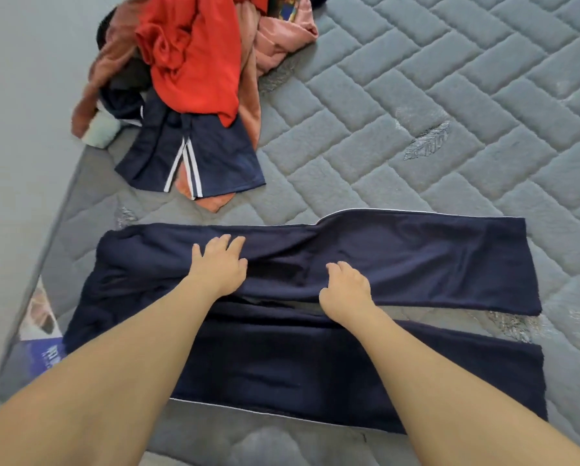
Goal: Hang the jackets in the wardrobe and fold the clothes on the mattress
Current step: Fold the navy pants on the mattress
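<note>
Navy trousers [416,264] lie spread flat across the grey quilted mattress [449,112], waist to the left and both legs pointing right with a narrow gap between them. My left hand [219,264] rests palm down on the far leg near the crotch, fingers spread. My right hand [347,292] sits on the inner edge of the same leg, fingers curled into the fabric; whether it pinches the cloth is unclear. A heap of unfolded clothes [187,55] lies at the far left corner: a red garment, pinkish-brown pieces and navy shorts [194,159] with white stripes.
The mattress's left edge [46,250] runs diagonally beside a pale grey floor [19,95]. A label or printed patch [43,351] shows on the mattress side at lower left. Bare quilted mattress stretches to the right and far side.
</note>
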